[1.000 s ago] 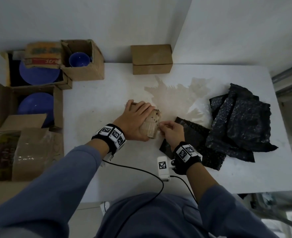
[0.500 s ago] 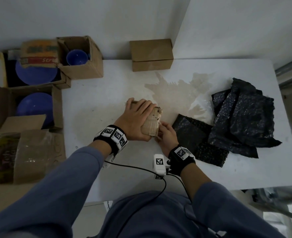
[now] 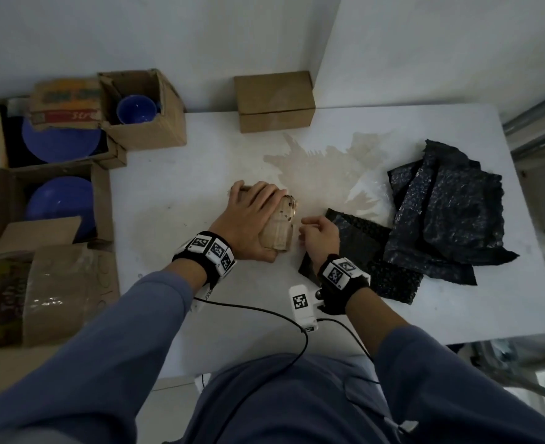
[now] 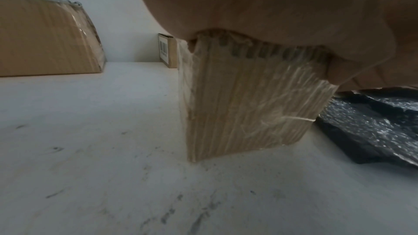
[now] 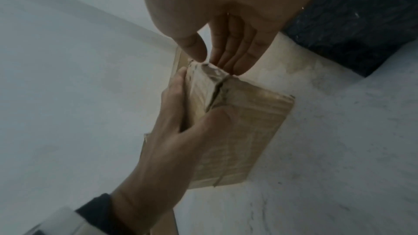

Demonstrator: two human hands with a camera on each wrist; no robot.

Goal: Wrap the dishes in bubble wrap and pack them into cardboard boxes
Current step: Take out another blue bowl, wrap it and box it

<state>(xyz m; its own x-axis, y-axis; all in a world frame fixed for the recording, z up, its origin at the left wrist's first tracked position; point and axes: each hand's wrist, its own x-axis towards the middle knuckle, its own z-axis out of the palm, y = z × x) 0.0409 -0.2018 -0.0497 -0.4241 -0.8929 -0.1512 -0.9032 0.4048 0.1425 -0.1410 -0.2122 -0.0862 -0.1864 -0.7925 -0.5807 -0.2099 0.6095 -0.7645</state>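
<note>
A small taped cardboard box [image 3: 279, 233] stands mid-table. My left hand [image 3: 251, 219] lies over its top, fingers curled over the far edge and thumb on the near side, holding it down; the left wrist view shows the palm [image 4: 271, 6] on the box [image 4: 248, 104]. My right hand [image 3: 317, 233] is just right of the box. In the right wrist view its thumb and fingertips [image 5: 214, 56] pinch shiny tape at the box's [image 5: 248, 131] upper corner. Dark bubble wrap sheets [image 3: 441, 219] lie to the right. A blue cup [image 3: 136, 110] sits in an open box.
Open boxes at the left hold blue plates [image 3: 59, 142] [image 3: 59, 203]. A closed cardboard box [image 3: 274, 100] stands at the back against the wall. The white table [image 3: 200, 174] has a stained patch behind my hands. Cables run from my wrists to my lap.
My right hand has shifted from the box's near right edge outward to its right side. The left hand stays on top of the box.
</note>
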